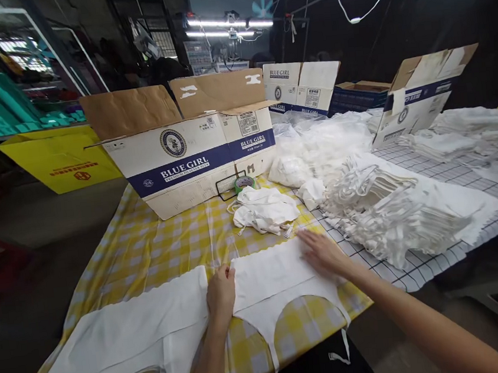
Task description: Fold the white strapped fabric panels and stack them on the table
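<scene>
A white cloth garment piece [276, 278] with thin straps lies flat at the near edge of the yellow checked tablecloth [148, 244]. My left hand [221, 293] rests on its left edge with the fingers curled against the cloth. Flat and stretched out, my right hand [322, 251] presses on its upper right corner. A second, larger white garment piece [126, 336] lies to the left, partly under the left edge of the first.
An open "Blue Girl" carton [187, 151] stands behind, with a tape roll [244, 183] and a small heap of white pieces [267, 209] before it. Stacks of folded white garments [394, 213] cover the right side, among more cartons [417, 94].
</scene>
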`<state>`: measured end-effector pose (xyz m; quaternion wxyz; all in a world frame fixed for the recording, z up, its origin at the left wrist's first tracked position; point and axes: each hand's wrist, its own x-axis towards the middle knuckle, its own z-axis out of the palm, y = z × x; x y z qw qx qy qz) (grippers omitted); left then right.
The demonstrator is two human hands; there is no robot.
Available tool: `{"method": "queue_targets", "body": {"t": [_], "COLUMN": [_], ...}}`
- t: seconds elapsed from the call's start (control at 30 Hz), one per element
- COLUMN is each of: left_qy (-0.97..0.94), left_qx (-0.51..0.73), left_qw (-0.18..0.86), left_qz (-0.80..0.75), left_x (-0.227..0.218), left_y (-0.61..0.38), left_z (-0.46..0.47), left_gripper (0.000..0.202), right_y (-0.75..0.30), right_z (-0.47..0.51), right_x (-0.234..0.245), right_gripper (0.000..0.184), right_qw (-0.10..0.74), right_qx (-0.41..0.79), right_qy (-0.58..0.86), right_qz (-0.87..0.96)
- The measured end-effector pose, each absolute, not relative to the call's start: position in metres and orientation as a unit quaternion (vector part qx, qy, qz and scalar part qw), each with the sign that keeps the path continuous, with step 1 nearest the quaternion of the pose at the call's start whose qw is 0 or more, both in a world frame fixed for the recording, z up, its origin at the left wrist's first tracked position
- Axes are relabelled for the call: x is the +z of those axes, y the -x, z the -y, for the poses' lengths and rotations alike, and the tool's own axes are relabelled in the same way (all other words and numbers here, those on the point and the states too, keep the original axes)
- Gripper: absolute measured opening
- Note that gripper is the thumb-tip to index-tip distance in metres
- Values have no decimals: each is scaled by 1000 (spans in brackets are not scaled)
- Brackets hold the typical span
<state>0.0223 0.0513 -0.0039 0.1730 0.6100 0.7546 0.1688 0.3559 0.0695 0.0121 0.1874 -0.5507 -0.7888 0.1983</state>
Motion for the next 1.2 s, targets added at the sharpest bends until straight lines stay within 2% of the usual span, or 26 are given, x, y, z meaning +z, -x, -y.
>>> {"method": "queue_targets", "body": {"t": [0.13, 0.3, 0.43, 0.5, 0.7, 0.77, 0.87, 0.93, 0.97, 1.03, 1.1, 1.2], "left_qy": [-612, -670, -802, -826, -773, -752, -791, -838, -861, -897, -915, -916], "left_qx": [128, 135, 130, 116, 58, 48, 68, 87, 90, 82, 67, 54], "left_qw": [115, -30, 16, 39, 45, 33, 26, 36, 46, 74, 99, 130], "left_qz": [-772, -729, -582, -551, -630, -657, -607, -538, -499, -427, -384, -375], "left_x": [-3, 6, -1, -8, -17, -14, -10, -9, -9, -11, -12, -13], "left_y": [-27, -76, -123, -131, -120, -128, -157, -183, -195, -218, -233, -240], "left_z": [-47, -46, -47, -46, -39, -40, -45, -49, -52, -55, -55, -52], "left_gripper": [26, 46, 54, 53, 56, 55, 55, 55, 56, 56, 55, 54], "right_y": [-385, -362, -347, -358, -413, -420, -420, -413, -408, -395, -382, -373], "right_z": [-41, -43, -51, -55, -9, 28, 82, 104, 110, 113, 110, 113], "right_x": [-23, -22, -16, -16, -3, 2, -3, -18, -27, -45, -58, -63], "right_gripper": [47, 52, 50, 49, 46, 39, 29, 26, 32, 46, 45, 41], "right_qw": [67, 104, 101, 96, 151, 165, 97, 73, 98, 202, 298, 335], "right_qx": [81, 33, 74, 83, 61, 109, 293, 365, 374, 389, 455, 577], "right_qy": [580, 615, 550, 579, 699, 708, 657, 648, 664, 689, 657, 577], "right_qz": [808, 781, 826, 806, 696, 678, 688, 664, 640, 577, 521, 472]}}
